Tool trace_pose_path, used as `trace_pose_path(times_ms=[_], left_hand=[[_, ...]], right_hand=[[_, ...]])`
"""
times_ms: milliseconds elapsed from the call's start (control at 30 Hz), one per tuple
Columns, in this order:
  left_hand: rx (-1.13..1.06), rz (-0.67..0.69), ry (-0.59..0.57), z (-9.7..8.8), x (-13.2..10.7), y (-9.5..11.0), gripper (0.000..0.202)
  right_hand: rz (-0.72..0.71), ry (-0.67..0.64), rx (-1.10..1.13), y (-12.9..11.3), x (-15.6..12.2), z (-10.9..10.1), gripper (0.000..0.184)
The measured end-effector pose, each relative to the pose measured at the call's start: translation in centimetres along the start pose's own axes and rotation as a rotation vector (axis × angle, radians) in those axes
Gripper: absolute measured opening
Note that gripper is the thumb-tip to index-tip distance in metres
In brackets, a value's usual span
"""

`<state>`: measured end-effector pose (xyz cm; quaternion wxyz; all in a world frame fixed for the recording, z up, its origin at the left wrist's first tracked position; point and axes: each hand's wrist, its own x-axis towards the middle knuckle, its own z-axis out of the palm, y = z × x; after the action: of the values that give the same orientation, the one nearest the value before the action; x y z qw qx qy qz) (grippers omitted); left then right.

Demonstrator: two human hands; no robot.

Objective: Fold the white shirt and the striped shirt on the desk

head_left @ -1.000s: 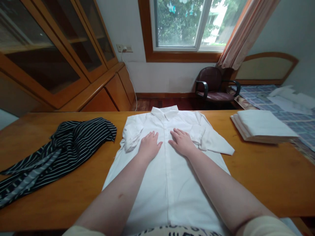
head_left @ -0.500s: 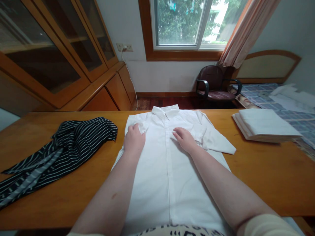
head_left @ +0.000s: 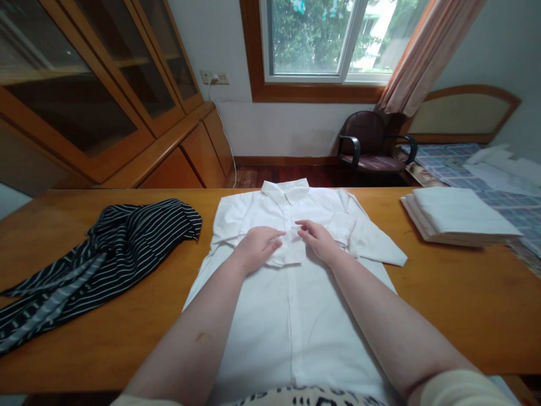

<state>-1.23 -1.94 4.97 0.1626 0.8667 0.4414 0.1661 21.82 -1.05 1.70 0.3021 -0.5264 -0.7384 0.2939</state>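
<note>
A white button-up shirt lies front up, its collar at the far edge of the table. The sleeve on the left is folded inward over the chest, its cuff end lying across the button strip. On that folded sleeve rests my left hand, fingers stretched out and thumb a little apart. My right hand is just right of the button strip, thumb and fingers apart, close to the cuff end. Beside it, the other sleeve is also bent, with its cuff turned in toward the chest.
A black-and-white striped garment lies crumpled on the wooden table at the left. Folded white cloth is stacked at the right. Beyond the table stand a dark chair, a bed and a glass-fronted cabinet.
My left hand has moved right, from the left side of the chest to the middle, bringing the sleeve across. It has let go of the bunched fabric. My right hand has barely moved.
</note>
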Motion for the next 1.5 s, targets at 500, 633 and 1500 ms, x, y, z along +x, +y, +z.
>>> trace_pose_path(times_ms=[500,633,1500], left_hand=[[0.185,-0.936,0.316,-2.8,-1.0,-9.0,0.039],[0.174,-0.946,0.295,-2.6,-0.8,-9.3,0.040],[0.076,-0.789,-0.062,-0.8,-0.2,-9.5,0.070]], right_hand=[[0.178,0.225,0.275,1.5,0.7,0.8,0.048],[0.256,0.357,0.544,1.9,0.9,0.4,0.033],[0.381,0.914,0.352,5.8,1.0,-5.5,0.030]])
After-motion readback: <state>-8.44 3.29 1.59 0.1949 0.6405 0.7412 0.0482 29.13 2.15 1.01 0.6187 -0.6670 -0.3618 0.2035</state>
